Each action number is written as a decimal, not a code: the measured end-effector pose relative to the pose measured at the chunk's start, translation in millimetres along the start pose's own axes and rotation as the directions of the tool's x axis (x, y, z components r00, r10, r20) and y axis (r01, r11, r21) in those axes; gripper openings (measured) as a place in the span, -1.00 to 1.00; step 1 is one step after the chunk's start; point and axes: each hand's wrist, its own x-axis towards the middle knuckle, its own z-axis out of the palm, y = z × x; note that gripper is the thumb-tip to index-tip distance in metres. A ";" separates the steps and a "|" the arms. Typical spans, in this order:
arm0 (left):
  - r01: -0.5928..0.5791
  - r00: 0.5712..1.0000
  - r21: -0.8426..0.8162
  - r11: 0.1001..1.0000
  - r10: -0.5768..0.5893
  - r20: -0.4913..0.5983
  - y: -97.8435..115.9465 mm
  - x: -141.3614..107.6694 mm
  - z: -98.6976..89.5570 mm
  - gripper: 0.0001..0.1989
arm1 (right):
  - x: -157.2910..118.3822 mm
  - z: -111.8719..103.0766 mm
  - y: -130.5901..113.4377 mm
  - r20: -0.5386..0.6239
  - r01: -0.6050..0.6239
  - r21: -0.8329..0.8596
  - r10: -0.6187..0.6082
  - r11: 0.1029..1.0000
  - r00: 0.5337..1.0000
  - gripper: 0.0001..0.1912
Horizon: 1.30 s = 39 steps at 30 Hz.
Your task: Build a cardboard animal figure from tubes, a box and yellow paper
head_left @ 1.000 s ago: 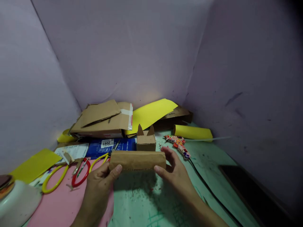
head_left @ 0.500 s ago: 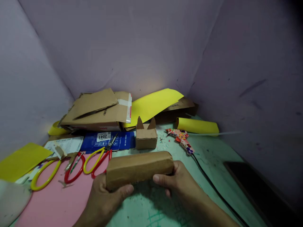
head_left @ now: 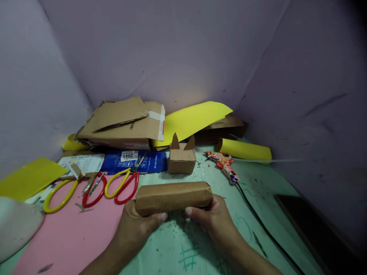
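Grasped at both ends, left hand (head_left: 137,225) and right hand (head_left: 215,219), the brown cardboard tube (head_left: 173,196) is held just above the green tabletop (head_left: 160,248); its sides look creased and slightly boxy; green pen marks (head_left: 189,256) show nearer; beyond stands a small eared box (head_left: 182,166), contents unseen; behind, a flattish carton (head_left: 114,138) bears loose cardboard (head_left: 123,112); pale walls (head_left: 172,46) enclose everything.

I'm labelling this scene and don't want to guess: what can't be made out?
Head view:
Left hand and right hand: some fingers hidden by the brown cardboard roll.
White object: cut off by the left edge.
Black cord: cut off by the bottom edge.
Blue package: fine print too small.
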 end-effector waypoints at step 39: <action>-0.111 0.990 -0.161 0.981 0.123 0.065 -1.6 -0.8 4.4 -0.66 | -4.0 10.7 1.9 -0.048 0.003 0.019 -0.002 1.000 0.999 -0.70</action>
